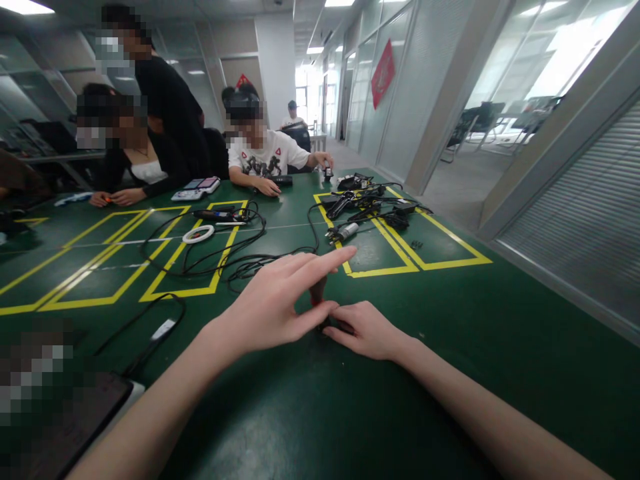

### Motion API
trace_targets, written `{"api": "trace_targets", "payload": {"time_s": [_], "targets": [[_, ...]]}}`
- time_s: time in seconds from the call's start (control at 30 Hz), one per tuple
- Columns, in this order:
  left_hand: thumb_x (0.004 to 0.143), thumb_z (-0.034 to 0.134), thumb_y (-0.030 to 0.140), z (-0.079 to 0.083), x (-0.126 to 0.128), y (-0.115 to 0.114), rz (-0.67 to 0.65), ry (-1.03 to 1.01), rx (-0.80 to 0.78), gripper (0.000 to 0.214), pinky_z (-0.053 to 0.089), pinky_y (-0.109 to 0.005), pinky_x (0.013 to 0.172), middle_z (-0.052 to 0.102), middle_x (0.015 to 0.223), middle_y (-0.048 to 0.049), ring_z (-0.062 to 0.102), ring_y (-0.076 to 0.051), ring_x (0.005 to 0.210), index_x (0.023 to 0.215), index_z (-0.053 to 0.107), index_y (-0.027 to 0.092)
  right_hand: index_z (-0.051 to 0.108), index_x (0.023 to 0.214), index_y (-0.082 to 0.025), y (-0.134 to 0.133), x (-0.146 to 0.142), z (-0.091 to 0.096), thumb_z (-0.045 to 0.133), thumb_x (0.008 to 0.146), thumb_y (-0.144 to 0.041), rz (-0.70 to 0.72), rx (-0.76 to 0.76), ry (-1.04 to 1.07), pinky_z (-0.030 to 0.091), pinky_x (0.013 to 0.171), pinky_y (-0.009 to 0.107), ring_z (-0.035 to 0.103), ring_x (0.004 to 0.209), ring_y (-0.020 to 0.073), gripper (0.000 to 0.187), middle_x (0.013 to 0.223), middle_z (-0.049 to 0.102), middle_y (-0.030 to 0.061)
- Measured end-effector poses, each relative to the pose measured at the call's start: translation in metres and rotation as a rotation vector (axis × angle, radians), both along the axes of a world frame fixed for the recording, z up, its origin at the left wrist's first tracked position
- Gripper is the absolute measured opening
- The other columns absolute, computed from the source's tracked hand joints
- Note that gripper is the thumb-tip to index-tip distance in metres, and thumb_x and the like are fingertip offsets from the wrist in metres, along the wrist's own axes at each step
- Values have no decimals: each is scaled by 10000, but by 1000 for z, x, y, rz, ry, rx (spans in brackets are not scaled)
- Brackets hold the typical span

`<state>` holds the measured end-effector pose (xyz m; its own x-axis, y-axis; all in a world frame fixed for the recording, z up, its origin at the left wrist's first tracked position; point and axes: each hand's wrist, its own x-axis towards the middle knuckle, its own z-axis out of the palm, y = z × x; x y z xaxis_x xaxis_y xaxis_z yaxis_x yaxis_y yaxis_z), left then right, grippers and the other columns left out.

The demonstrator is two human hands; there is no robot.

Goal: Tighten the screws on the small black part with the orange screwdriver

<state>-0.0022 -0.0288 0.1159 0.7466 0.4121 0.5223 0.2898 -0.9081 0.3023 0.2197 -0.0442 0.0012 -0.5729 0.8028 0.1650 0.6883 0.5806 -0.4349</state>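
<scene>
My left hand (280,300) hovers over the green table (450,313) near its middle. Its forefinger is stretched out toward the far right while the thumb and other fingers pinch downward. My right hand (365,328) lies on the table just right of it, fingers curled together. Both hands meet on a small dark object (336,325), mostly hidden under the fingers; I cannot make out what it is. A tangle of black cables (235,260) lies just beyond my left hand.
Yellow tape rectangles (400,253) mark the table. A pile of black chargers and plugs (365,203) sits at the far right, a white ring (198,233) at the far left. Three people sit or stand across the table. A dark tablet (75,427) lies near left.
</scene>
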Motion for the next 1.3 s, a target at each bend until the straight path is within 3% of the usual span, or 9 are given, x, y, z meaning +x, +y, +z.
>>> {"api": "trace_targets", "payload": {"time_s": [0.17, 0.4, 0.6, 0.8, 0.97, 1.17, 1.3], "targets": [[925, 536, 69, 4, 0, -3, -77, -28, -86, 736, 566, -271, 848, 681, 1266, -94, 658, -139, 903, 1605, 335, 265, 697, 1072, -181, 0, 0, 3, 554, 1012, -366, 2, -17, -12, 312, 612, 270, 645, 663, 180, 241, 759, 728, 35], [977, 614, 197, 4, 0, 0, 7, 15, 31, 622, 560, -328, 940, 705, 1233, -88, 672, -188, 1023, 1561, 411, 260, 703, 1044, -175, 0, 0, 1, 552, 1014, -379, -10, -10, -21, 313, 614, 276, 659, 682, 188, 255, 804, 747, 58], [929, 535, 69, 6, 0, -3, -58, -22, -97, 729, 567, -271, 874, 665, 1319, -96, 673, -137, 934, 1602, 336, 267, 700, 1048, -166, -1, -1, 4, 557, 1014, -373, -3, -20, -35, 309, 621, 281, 658, 682, 193, 254, 773, 737, 49], [981, 598, 193, 5, 0, -1, 6, 3, -16, 634, 566, -324, 934, 685, 1259, -90, 667, -180, 1018, 1575, 394, 273, 700, 1066, -173, 0, -1, 4, 552, 1018, -379, -9, -17, -30, 319, 630, 280, 667, 695, 192, 258, 806, 747, 54], [933, 558, 82, 5, -1, -2, -56, -17, -82, 719, 565, -295, 935, 656, 1329, -95, 666, -164, 1034, 1595, 354, 276, 700, 1071, -172, -1, -1, 3, 552, 1018, -379, -2, -14, -27, 317, 628, 284, 663, 685, 192, 260, 777, 737, 46], [981, 590, 153, 4, -1, 0, -21, 1, -44, 665, 568, -293, 867, 678, 1277, -92, 665, -140, 890, 1592, 362, 284, 697, 1074, -177, -1, 0, 2, 548, 1019, -394, -14, -10, -33, 316, 623, 284, 666, 691, 189, 269, 792, 744, 46], [942, 561, 88, 5, -1, -2, -64, -29, -64, 744, 565, -286, 891, 653, 1331, -85, 662, -139, 930, 1613, 318, 299, 693, 1051, -175, -1, -1, 5, 550, 1019, -389, -9, -20, -46, 332, 634, 282, 679, 709, 192, 260, 791, 744, 48]]}}
